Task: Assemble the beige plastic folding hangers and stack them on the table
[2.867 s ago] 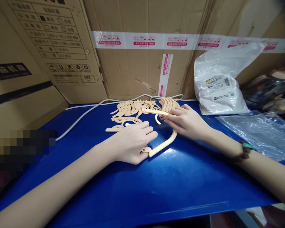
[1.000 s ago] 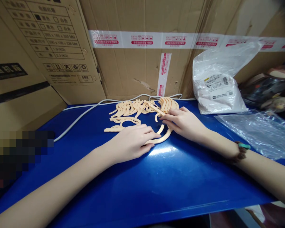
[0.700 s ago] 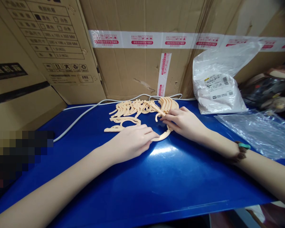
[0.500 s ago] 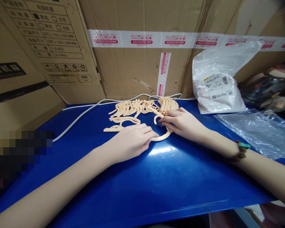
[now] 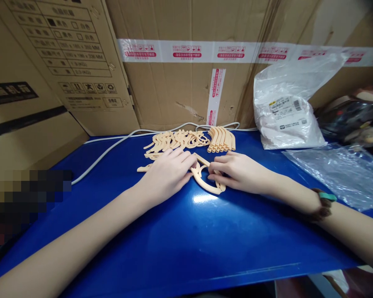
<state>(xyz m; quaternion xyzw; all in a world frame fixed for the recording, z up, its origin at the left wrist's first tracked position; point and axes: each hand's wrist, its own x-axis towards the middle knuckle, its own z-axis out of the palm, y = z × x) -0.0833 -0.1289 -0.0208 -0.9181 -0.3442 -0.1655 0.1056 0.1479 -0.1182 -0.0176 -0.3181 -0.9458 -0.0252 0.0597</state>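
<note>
Both of my hands are closed on a beige plastic folding hanger (image 5: 205, 185) just above the blue table. Its curved arm bows toward me, and a straight bar slants behind it. My left hand (image 5: 166, 174) pinches the hanger's left side, while my right hand (image 5: 240, 171) grips its right side with the fingertips. Partly covered by my left hand lies another beige hanger piece (image 5: 144, 169). Behind my hands are a loose pile of beige hooked parts (image 5: 177, 140) and a neat row of curved beige arms (image 5: 222, 139).
Cardboard boxes (image 5: 174, 91) wall off the back and left of the blue table (image 5: 186, 248). A white cable (image 5: 104, 152) runs along the back. At the right stand a white plastic bag (image 5: 289, 124) and a flat clear bag (image 5: 338, 169).
The hanger has turned in my hands, its curved arm now slanting down to the right. My left hand has shifted up and left, and my right hand slightly down, uncovering the row of curved arms.
</note>
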